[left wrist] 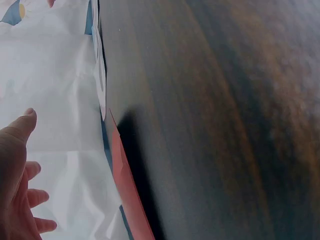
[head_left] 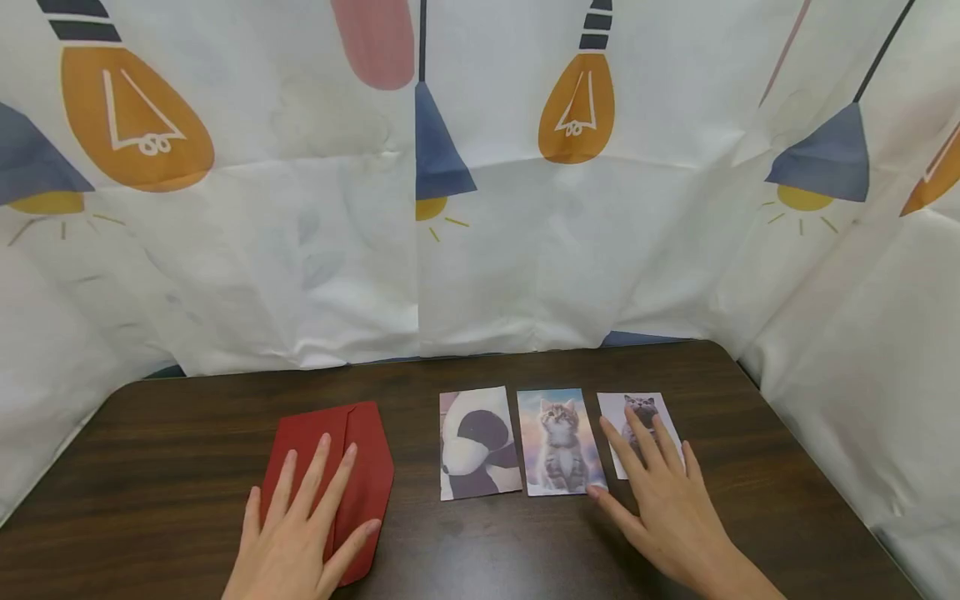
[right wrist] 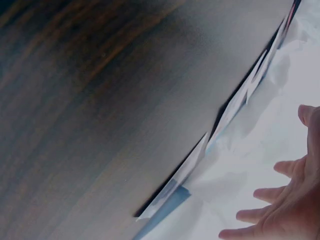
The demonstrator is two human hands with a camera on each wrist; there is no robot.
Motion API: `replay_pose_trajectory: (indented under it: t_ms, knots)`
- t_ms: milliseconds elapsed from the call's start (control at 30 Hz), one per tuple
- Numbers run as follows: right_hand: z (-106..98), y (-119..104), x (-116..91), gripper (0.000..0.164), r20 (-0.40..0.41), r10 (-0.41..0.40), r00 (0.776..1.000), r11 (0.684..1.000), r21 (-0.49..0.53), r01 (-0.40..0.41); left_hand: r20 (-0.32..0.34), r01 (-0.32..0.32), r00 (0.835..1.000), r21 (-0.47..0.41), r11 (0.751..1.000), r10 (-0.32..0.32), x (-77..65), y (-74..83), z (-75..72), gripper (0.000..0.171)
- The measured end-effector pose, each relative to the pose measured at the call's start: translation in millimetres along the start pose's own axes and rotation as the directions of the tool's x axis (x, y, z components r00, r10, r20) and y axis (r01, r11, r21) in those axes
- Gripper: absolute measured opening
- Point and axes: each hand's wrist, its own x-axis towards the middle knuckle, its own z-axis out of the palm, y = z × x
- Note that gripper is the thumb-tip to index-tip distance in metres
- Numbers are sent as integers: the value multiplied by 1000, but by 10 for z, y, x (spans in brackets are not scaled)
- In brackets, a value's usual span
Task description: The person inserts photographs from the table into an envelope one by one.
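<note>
Fingers spread, my left hand (head_left: 296, 533) hovers over a red envelope (head_left: 367, 467) at the left of the table, covering part of it. In the left wrist view a gap separates the hand (left wrist: 17, 170) from the envelope (left wrist: 130, 192). To the right lie three picture cards in a row: a black-and-white plush-like figure card (head_left: 480, 446), a kitten card (head_left: 561, 442) and a grey cat card (head_left: 611, 404). My right hand (head_left: 667, 508), also spread, is above the grey cat card and partly hides it; the right wrist view has it (right wrist: 287, 200) raised off the cards.
The dark wooden table (head_left: 480, 550) has rounded back corners. Behind and at its sides hangs a white curtain (head_left: 315, 275) printed with lamps and bulbs, its lower edge at the table's back edge.
</note>
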Motion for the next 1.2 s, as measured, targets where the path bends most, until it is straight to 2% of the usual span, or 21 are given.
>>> replay_pose_trajectory:
  t_ms: [367,633,867,1033,1200]
  knots:
    - [7,-18,4,77,0,1,1000,1000,10,-1,1,0,1000,-20,1000,0,14,-27,26,92]
    - [-2,-57,40,76,-11,-5,1000,999,39,6,24,36,999,0,999,-36,18,-75,20,96]
    - [8,-94,142,76,-37,-53,998,996,72,55,33,82,996,20,996,-82,4,-141,30,103]
    - [15,-127,230,76,-53,-78,996,990,112,84,54,115,992,-4,993,-115,7,-214,49,106]
    - [51,-168,315,73,-32,-73,997,982,174,77,95,143,986,-29,989,-140,26,-284,67,109]
